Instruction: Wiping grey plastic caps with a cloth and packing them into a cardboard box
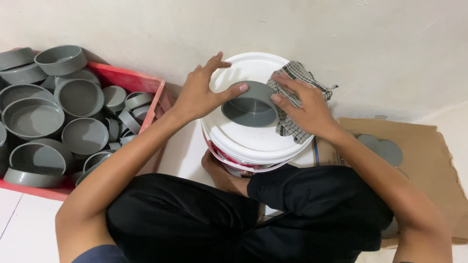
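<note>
Two hands steady our grey cap (251, 104) on the white bucket lid (243, 141) — left hand (202, 92) gripping its nine o'clock rim, right hand (304, 107) pinning it and the checked cloth (292, 97) at three — crate (141, 80) of caps leftward.

Both arms are bare from the upper arm down to the fingers; no watch, ring or bracelet is on the left hand (200, 95) or the right hand (307, 109). The nails are short and plain. At the lower left of the frame a small piece of dark blue-grey sleeve (100, 254) shows at the upper arm. The legs are covered by black trousers (195, 219) of soft, matte cloth with loose folds, filling the lower middle of the frame. One bare foot (222, 173) shows in the middle of the frame, above the trousers, without sock or shoe.
</note>
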